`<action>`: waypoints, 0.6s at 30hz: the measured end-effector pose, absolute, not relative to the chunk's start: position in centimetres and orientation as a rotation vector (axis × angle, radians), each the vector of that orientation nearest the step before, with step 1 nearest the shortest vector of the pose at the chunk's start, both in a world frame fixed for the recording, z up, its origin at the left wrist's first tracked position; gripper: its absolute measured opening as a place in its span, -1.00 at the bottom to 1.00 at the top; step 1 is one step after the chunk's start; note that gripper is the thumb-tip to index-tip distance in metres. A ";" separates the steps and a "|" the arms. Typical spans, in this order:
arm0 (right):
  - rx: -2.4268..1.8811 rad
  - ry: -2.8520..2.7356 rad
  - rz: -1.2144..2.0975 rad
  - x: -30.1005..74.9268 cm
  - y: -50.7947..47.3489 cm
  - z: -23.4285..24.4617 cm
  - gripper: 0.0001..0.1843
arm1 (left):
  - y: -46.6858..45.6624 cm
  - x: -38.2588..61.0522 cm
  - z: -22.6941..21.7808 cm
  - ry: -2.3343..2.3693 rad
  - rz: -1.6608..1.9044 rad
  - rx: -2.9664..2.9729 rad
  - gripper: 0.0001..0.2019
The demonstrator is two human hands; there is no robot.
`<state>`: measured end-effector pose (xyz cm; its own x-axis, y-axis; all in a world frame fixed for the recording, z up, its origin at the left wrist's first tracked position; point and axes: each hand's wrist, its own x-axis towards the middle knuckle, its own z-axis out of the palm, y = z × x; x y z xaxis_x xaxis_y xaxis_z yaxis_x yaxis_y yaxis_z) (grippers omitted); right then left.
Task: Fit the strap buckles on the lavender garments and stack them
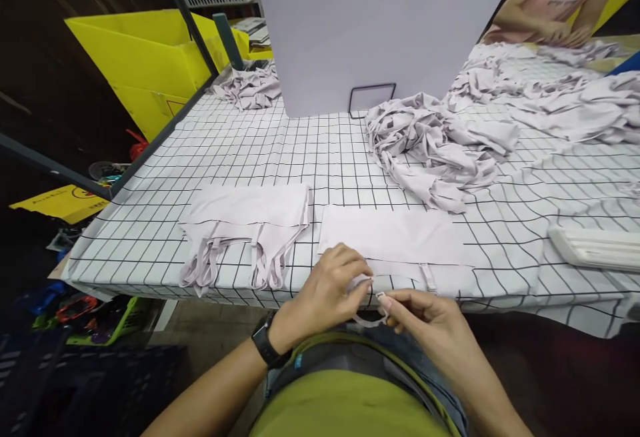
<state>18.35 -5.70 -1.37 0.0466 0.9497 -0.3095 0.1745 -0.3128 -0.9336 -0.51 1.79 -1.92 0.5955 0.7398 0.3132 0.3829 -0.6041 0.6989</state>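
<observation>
A pale pinkish-grey strappy garment (395, 233) lies flat at the table's front edge, its strap side toward me. My left hand (337, 283) pinches part of one thin strap (369, 322) of this garment, fingers pressed together. Just to the right, my right hand (425, 317) grips the same strap between thumb and fingers, near a small slider or ring. The strap loops down between both hands. A second strap (428, 277) lies on the garment's right side. Left of it rests a neat stack of matching garments (245, 207), straps hanging toward the edge.
A heap of similar garments (430, 143) lies behind, before a large pale board (380, 30). More fabric (590, 107) covers the far right, where a co-worker (555, 10) sits. A white plastic object (595, 247) is at right; yellow bins (145, 63) stand left. The tablecloth (240, 143) is checked.
</observation>
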 end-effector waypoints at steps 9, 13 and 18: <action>-1.565 -0.600 1.463 17.1 -1.9 -1.6 -0.55 | 6.0 1.0 -3.7 1.081 0.495 2.608 -0.86; -1.590 -0.544 1.416 16.5 -0.4 -1.6 -0.49 | 6.2 1.2 -4.2 1.061 0.669 2.511 -0.88; -1.603 -0.433 1.333 15.9 0.9 -1.3 -0.47 | 6.2 1.1 -4.5 0.990 0.794 2.477 -0.85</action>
